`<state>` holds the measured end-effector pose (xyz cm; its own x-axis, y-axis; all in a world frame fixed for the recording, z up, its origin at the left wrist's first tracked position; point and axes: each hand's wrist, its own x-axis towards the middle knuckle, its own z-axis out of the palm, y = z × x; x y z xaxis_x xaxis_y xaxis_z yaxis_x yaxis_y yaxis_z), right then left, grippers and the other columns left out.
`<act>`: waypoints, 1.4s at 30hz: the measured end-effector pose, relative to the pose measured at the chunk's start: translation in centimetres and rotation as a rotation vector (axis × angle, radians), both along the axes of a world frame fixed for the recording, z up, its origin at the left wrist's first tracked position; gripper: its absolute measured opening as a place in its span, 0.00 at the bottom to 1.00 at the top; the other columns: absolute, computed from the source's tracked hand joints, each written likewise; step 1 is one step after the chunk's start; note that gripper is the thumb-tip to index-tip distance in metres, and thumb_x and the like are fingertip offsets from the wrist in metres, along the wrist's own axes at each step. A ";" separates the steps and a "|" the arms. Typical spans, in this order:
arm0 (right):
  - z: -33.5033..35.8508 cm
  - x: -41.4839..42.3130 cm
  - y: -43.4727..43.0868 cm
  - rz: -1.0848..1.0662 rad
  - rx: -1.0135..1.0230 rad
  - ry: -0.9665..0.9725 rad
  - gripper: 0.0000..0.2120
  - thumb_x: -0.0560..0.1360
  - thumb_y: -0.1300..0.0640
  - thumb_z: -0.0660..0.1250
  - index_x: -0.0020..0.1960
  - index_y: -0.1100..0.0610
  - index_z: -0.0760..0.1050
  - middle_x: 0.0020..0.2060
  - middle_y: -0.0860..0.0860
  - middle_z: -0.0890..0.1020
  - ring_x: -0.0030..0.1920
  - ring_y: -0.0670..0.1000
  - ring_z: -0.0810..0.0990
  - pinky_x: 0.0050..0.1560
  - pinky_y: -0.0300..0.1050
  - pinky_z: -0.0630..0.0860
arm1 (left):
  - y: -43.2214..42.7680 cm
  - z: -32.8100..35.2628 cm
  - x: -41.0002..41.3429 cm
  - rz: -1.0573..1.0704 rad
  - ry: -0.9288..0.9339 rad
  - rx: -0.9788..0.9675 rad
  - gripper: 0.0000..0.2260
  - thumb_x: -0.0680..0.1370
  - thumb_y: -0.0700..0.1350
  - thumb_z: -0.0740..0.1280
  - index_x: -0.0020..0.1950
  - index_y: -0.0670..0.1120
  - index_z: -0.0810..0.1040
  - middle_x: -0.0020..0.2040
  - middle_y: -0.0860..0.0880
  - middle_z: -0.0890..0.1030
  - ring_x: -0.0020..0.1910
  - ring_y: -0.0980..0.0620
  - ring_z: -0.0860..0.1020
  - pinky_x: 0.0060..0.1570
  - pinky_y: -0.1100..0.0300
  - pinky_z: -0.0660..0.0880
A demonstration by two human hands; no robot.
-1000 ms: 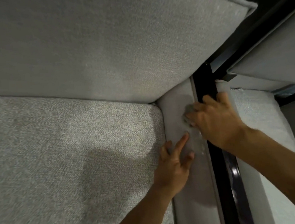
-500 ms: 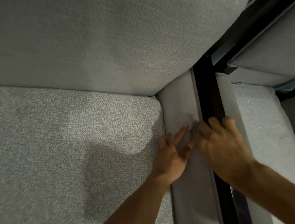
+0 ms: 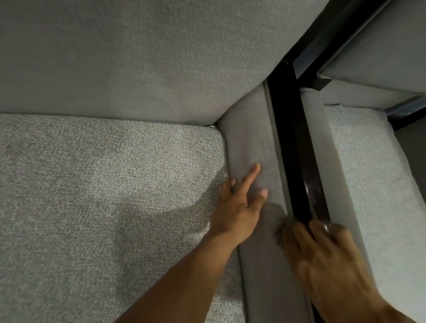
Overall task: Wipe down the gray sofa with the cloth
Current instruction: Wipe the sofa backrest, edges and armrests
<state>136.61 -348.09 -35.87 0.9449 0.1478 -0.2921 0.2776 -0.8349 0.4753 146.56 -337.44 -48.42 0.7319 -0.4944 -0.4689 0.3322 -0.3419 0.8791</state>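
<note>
- Barely visible, the cloth (image 3: 280, 232): only a dark, smeared scrap shows at 9 o'clock of the right hand's fingertips, pressed on the armrest panel; the rest is hidden under the hand.
- Right hand (image 3: 326, 262) is motion-blurred at about 5 o'clock in the view, fingers curled down over the cloth and over the edge of the black strip; how tightly it grips I cannot tell, and its wrist is cut off at the bottom edge.
- Left hand (image 3: 239, 208) lies flat and unclenched, holding nothing, fingers spread toward 1 o'clock, the palm at the seam between seat cushion and armrest panel, fingertips on the panel.
- Gray sofa: the seat cushion (image 3: 95, 210) at 9 o'clock is a coarse, speckled weave with a rounded corner and a soft shadow across it.
- Back cushion (image 3: 145, 51) at 12 o'clock is a smoother, finer gray fabric, bulging over the seat.
- Armrest panel (image 3: 249, 142) is a narrow, smooth gray band running from centre toward 6 o'clock.
- Black strip (image 3: 292, 141), glossy and hard, runs just right of the panel, dividing it from a second gray seat (image 3: 371, 186) at 3 o'clock, paler and nubbly.
- Dark frame bars (image 3: 349, 20) cross the 1 o'clock corner.
</note>
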 end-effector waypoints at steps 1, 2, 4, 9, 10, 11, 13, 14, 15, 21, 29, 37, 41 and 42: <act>0.2 0.1 -0.1 -0.038 0.020 0.009 0.15 0.65 0.68 0.71 0.51 0.59 0.82 0.42 0.56 0.78 0.42 0.60 0.74 0.44 0.54 0.63 | 0.0 0.1 0.0 0.001 -0.005 0.002 0.22 0.82 0.68 0.54 0.69 0.85 0.46 0.82 0.50 0.51 0.81 0.47 0.57 0.71 0.38 0.68; 0.2 0.8 -0.3 -0.082 0.038 0.020 0.19 0.60 0.66 0.76 0.50 0.58 0.82 0.42 0.55 0.77 0.42 0.60 0.75 0.44 0.54 0.62 | 0.0 0.2 0.0 0.005 -0.013 0.004 0.22 0.82 0.68 0.54 0.69 0.85 0.46 0.81 0.49 0.51 0.81 0.46 0.58 0.71 0.37 0.68; 0.2 3.2 -0.3 -0.129 0.023 -0.012 0.25 0.56 0.65 0.78 0.53 0.58 0.81 0.44 0.56 0.76 0.44 0.61 0.75 0.46 0.54 0.62 | 0.1 0.0 0.0 0.016 -0.020 0.002 0.23 0.82 0.67 0.56 0.69 0.85 0.47 0.78 0.50 0.57 0.77 0.46 0.65 0.70 0.40 0.71; -1.0 2.4 0.6 -0.053 -0.071 -0.098 0.25 0.67 0.66 0.61 0.63 0.62 0.77 0.49 0.59 0.76 0.48 0.61 0.72 0.49 0.55 0.62 | 0.0 -0.5 0.0 0.009 -0.028 0.003 0.25 0.83 0.63 0.58 0.72 0.83 0.48 0.77 0.49 0.59 0.72 0.43 0.70 0.67 0.41 0.73; -1.3 0.3 0.6 -0.043 -0.020 -0.104 0.24 0.68 0.67 0.59 0.63 0.64 0.77 0.49 0.60 0.77 0.47 0.62 0.73 0.48 0.56 0.63 | 0.0 -0.4 0.1 0.004 -0.024 0.014 0.23 0.83 0.65 0.57 0.72 0.83 0.48 0.79 0.48 0.56 0.77 0.43 0.65 0.70 0.39 0.70; -1.4 -2.2 0.5 -0.026 0.018 -0.110 0.23 0.69 0.66 0.58 0.62 0.65 0.78 0.48 0.60 0.78 0.45 0.62 0.75 0.47 0.56 0.64 | 0.0 -0.3 0.1 0.000 -0.017 0.019 0.23 0.83 0.66 0.56 0.72 0.82 0.48 0.80 0.47 0.54 0.80 0.45 0.60 0.72 0.39 0.67; -1.5 -6.8 0.1 0.015 0.030 -0.138 0.19 0.74 0.65 0.58 0.59 0.63 0.82 0.45 0.59 0.80 0.41 0.60 0.79 0.45 0.54 0.66 | 0.0 -0.1 0.1 0.001 -0.019 0.021 0.22 0.82 0.67 0.55 0.72 0.83 0.48 0.81 0.47 0.54 0.81 0.47 0.57 0.73 0.40 0.65; -1.6 -8.3 0.0 0.032 0.016 -0.160 0.16 0.76 0.65 0.59 0.57 0.62 0.83 0.43 0.57 0.81 0.39 0.59 0.80 0.44 0.53 0.67 | 0.0 0.0 0.0 0.004 -0.026 0.026 0.22 0.82 0.67 0.54 0.71 0.83 0.48 0.81 0.48 0.54 0.80 0.47 0.58 0.72 0.41 0.66; -1.8 -9.2 -0.2 0.043 0.010 -0.182 0.14 0.78 0.63 0.60 0.55 0.60 0.84 0.41 0.55 0.80 0.38 0.57 0.80 0.44 0.53 0.67 | -0.1 -0.1 -0.2 0.010 -0.027 0.031 0.22 0.82 0.67 0.54 0.71 0.84 0.47 0.80 0.48 0.54 0.80 0.46 0.61 0.72 0.41 0.67; -1.3 -6.1 -0.3 0.005 0.137 -0.143 0.14 0.74 0.67 0.58 0.46 0.58 0.81 0.41 0.56 0.77 0.42 0.60 0.73 0.45 0.55 0.63 | -0.5 -0.1 -0.4 0.052 -0.014 -0.004 0.21 0.82 0.68 0.54 0.69 0.85 0.48 0.81 0.48 0.56 0.78 0.45 0.65 0.71 0.40 0.68; -4.0 -18.8 -1.7 -0.002 0.049 -0.100 0.12 0.80 0.59 0.60 0.47 0.58 0.83 0.51 0.43 0.80 0.36 0.51 0.73 0.43 0.46 0.66 | -1.3 0.4 -2.4 0.163 -0.106 0.107 0.22 0.84 0.65 0.54 0.77 0.75 0.54 0.78 0.49 0.63 0.71 0.49 0.72 0.63 0.55 0.68; -0.6 -22.3 -0.8 -0.133 0.258 -0.191 0.21 0.76 0.58 0.59 0.66 0.51 0.78 0.46 0.50 0.78 0.46 0.57 0.78 0.44 0.51 0.64 | -1.0 2.1 -12.8 0.214 -0.064 0.037 0.24 0.84 0.60 0.59 0.79 0.70 0.56 0.82 0.53 0.58 0.81 0.55 0.57 0.78 0.53 0.60; -1.1 -27.1 0.3 -0.313 0.385 -0.226 0.20 0.72 0.51 0.67 0.64 0.44 0.78 0.39 0.47 0.81 0.41 0.53 0.71 0.40 0.47 0.65 | -0.6 5.0 -17.2 0.140 0.013 -0.054 0.28 0.77 0.73 0.57 0.76 0.76 0.53 0.83 0.60 0.49 0.79 0.67 0.52 0.78 0.50 0.59; -1.3 -28.5 0.7 -0.362 0.405 -0.275 0.19 0.71 0.52 0.68 0.62 0.43 0.79 0.36 0.45 0.81 0.38 0.51 0.70 0.38 0.47 0.64 | -0.8 5.7 -18.1 0.118 0.025 -0.078 0.31 0.75 0.75 0.58 0.76 0.77 0.52 0.83 0.62 0.45 0.75 0.75 0.51 0.77 0.53 0.59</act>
<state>108.15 -347.42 -37.17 0.9888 -0.1484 -0.0179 -0.1454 -0.9828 0.1139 128.50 -338.19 -42.69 0.7758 -0.4411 -0.4512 0.3883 -0.2297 0.8924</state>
